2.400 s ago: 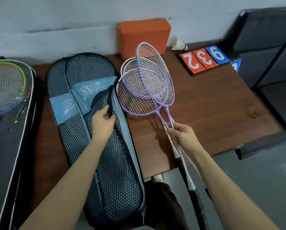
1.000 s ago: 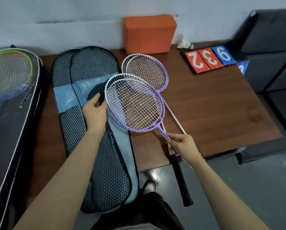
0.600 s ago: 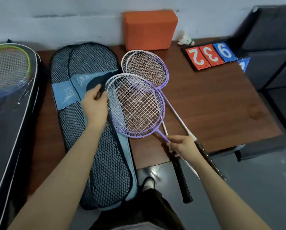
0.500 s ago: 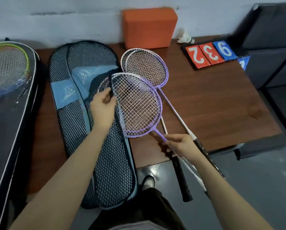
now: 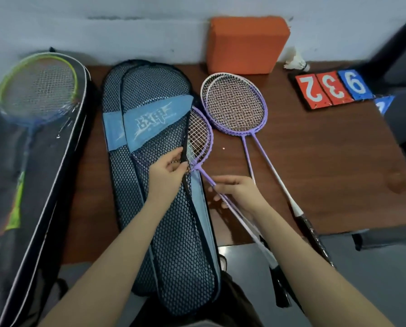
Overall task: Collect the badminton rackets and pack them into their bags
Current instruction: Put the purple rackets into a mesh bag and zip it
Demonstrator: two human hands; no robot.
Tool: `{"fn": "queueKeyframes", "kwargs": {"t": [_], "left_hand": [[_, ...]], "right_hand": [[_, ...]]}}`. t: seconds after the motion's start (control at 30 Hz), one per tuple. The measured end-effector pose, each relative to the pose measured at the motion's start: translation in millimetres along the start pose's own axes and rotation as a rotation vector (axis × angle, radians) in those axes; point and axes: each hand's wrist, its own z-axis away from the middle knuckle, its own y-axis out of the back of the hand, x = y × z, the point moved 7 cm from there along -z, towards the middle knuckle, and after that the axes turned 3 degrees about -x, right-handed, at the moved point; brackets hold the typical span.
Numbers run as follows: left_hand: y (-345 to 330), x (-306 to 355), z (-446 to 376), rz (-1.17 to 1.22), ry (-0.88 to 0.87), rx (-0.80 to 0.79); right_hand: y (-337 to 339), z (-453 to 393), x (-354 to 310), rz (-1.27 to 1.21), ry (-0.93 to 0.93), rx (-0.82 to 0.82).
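Note:
A blue mesh racket bag (image 5: pixel 171 232) lies lengthwise on the brown table (image 5: pixel 327 175). My left hand (image 5: pixel 166 174) grips the bag's black opening edge and holds it up. A purple racket (image 5: pixel 200 138) has most of its head inside the bag, with only the right part showing. My right hand (image 5: pixel 239 192) pinches its thin shaft just below the head. Two more purple rackets (image 5: pixel 236 106) lie stacked on the table to the right, handles reaching past the front edge.
A black racket bag (image 5: pixel 39 161) with a green-framed racket showing through lies at the left. An orange block (image 5: pixel 246 44) stands against the wall, a shuttlecock (image 5: pixel 296 62) beside it. Number cards (image 5: pixel 331 90) sit at the back right. A dark sofa (image 5: pixel 400 67) borders the table's right side.
The racket in my right hand has slid left into the bag's opening, its head now largely under the mesh. My left hand keeps holding the bag's edge. Two rackets stay on the table.

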Motion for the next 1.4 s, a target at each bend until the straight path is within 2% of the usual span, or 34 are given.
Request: {"fn": "queueKeyframes", "kwargs": {"t": [0.27, 0.47, 0.63, 0.77, 0.97, 1.07, 1.23, 1.4], "left_hand": [[38.5, 9.7, -21.5, 0.084, -0.028, 0.034], [61.4, -6.7, -45.4, 0.015, 0.011, -0.006], [68.4, -14.6, -49.2, 0.077, 0.048, -0.012], [77.6, -19.1, -52.0, 0.064, 0.051, 0.032], [89.5, -33.0, -55.1, -0.037, 0.037, 0.083], [80.5, -37.1, -54.4, -0.265, -0.023, 0.032], [47.9, -54.6, -19.1, -0.788, -0.118, -0.131], [31.6, -76.0, 55.1, -0.982, -0.163, -0.141]], "right_hand": [[-51.5, -41.9, -24.2, -0.194, 0.0, 0.117], [-77.0, -81.1, -46.8, -0.229, -0.009, 0.122], [-99.9, -118.4, -57.8, -0.239, 0.029, 0.173], [-104.5, -138.2, -58.8, 0.068, 0.084, 0.223], [-101.2, -129.2, -59.7, 0.402, 0.14, 0.146], [-93.7, -113.5, -63.0, 0.51, 0.215, 0.099], [-81.2, -63.1, -40.8, 0.745, 0.356, 0.071], [-66.0, -1.2, 5.1, 1.109, 0.527, 0.113]]}}
